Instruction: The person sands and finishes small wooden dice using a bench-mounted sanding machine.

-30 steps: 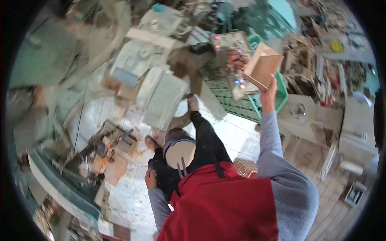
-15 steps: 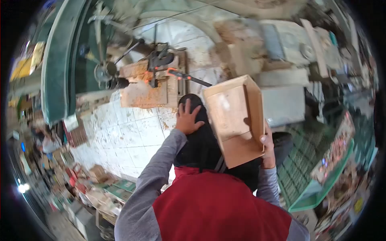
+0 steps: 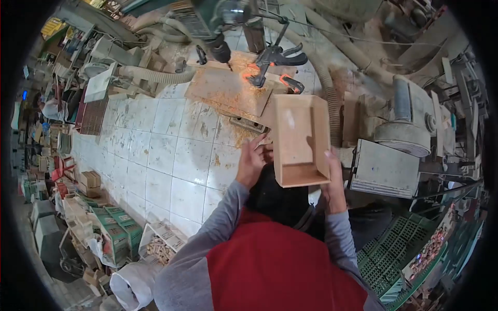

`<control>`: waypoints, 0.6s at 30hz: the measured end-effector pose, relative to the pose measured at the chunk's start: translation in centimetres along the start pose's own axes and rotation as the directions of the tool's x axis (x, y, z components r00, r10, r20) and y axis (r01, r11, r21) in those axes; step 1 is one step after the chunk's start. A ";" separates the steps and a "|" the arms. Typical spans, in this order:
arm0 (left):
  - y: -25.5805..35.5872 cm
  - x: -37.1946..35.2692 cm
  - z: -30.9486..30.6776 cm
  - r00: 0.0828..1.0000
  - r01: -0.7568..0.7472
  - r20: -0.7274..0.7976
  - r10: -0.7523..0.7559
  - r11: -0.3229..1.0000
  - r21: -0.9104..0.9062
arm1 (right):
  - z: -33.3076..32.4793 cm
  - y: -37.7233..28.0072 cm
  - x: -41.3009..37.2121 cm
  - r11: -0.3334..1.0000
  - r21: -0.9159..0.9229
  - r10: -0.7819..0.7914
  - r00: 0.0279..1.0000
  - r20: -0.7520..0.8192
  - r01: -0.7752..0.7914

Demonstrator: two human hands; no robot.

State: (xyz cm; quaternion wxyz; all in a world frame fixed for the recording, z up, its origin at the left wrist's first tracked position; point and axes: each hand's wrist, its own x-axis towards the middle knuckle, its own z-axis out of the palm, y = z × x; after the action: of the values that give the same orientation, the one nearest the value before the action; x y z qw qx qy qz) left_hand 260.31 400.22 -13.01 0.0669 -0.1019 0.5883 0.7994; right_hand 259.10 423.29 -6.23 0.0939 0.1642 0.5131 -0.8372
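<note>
An open wooden box [image 3: 298, 137] is held up in front of my body, its hollow side facing me. My right hand [image 3: 334, 179] grips its right side near the lower corner. My left hand [image 3: 253, 159] is just left of the box, fingers apart and pointing up; some fingertips are near the box's edge and no object shows in them. Beyond the box, a drill press [image 3: 220, 49] stands over a wooden board [image 3: 225, 93] strewn with shavings. A black and orange clamp [image 3: 270, 62] sits at the board.
A machine with a flat grey plate [image 3: 386, 168] stands to the right, near a ribbed hose [image 3: 329, 93]. Green crates [image 3: 397, 241] lie at lower right. At lower left are a bin of wood pieces [image 3: 158, 249] and a white sack [image 3: 132, 285]. White tiles [image 3: 176, 155] cover the floor.
The view has swung, bringing the drill press nearer the centre. My left hand has moved off my dark-clad leg towards the box. The box is now more upright, still in my right hand.
</note>
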 end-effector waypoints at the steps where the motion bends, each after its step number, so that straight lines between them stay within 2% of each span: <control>1: 0.6 -1.4 -1.7 0.997 0.057 0.056 -0.050 0.989 -0.138 | 0.6 0.4 0.5 0.998 -0.052 0.022 0.997 0.076 -0.018; 2: 1.2 -2.1 -2.9 0.988 0.119 0.123 -0.089 0.956 -0.267 | 1.1 0.5 1.0 0.994 -0.107 0.044 0.988 0.149 -0.028; 3: 2.0 -2.9 -3.3 0.990 0.095 0.127 -0.061 0.955 -0.282 | 2.4 0.2 0.9 0.989 -0.097 0.127 0.978 0.168 -0.111; 4: 3.2 -3.4 -3.4 0.983 0.175 0.080 -0.164 0.971 -0.164 | 3.7 1.0 1.4 0.968 -0.237 0.109 0.987 0.115 -0.080; 5: 3.9 -3.8 -3.7 0.964 0.267 0.016 -0.267 0.962 -0.047 | 4.7 1.6 2.2 0.972 -0.225 0.109 0.978 0.179 -0.067; 6: 4.0 -3.7 -4.3 0.965 0.261 0.016 -0.261 0.964 -0.055 | 5.5 2.3 2.8 0.976 -0.207 0.120 0.965 0.234 -0.071; 8: 3.7 -3.3 -5.4 0.986 0.159 0.018 -0.164 0.919 -0.360 | 7.2 2.6 3.3 0.982 -0.082 0.183 0.957 0.227 -0.168; 9: 4.0 -2.9 -5.3 0.989 0.143 0.018 -0.148 0.907 -0.396 | 6.8 3.6 4.1 0.984 0.012 0.174 0.969 0.178 -0.179; 10: 2.9 -1.5 -5.6 0.990 0.140 0.033 -0.139 0.904 -0.403 | 6.9 3.0 3.9 0.979 0.022 0.198 0.968 0.151 -0.204; 12: -0.6 2.0 -6.7 0.991 0.031 -0.104 -0.084 0.900 -0.434 | 6.0 3.4 2.8 0.996 -0.064 0.064 0.997 0.031 -0.062; 13: 0.8 2.4 -4.9 0.970 -0.032 -0.235 -0.062 0.925 -0.378 | 5.1 3.7 2.0 0.997 -0.065 0.052 0.998 0.024 -0.050; 14: 1.0 3.6 -4.0 0.973 -0.028 -0.222 -0.062 0.925 -0.380 | 3.7 3.9 0.9 0.996 -0.082 0.042 0.998 0.048 -0.038; 16: 1.3 5.4 -2.6 0.967 -0.142 -0.253 0.030 0.888 -0.437 | 0.2 4.7 -1.7 0.995 -0.098 0.028 0.998 0.055 -0.022; 18: 2.3 5.4 -1.2 0.957 -0.147 -0.289 -0.013 0.839 -0.525 | -3.8 5.0 -4.5 0.983 -0.066 0.177 0.981 0.074 -0.173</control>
State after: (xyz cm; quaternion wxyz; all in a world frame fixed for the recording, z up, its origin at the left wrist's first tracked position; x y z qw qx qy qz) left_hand 254.69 398.26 -12.49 -0.0770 -0.2084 0.3456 0.9117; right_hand 265.60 424.33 -10.29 0.1923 0.1726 0.5171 -0.8160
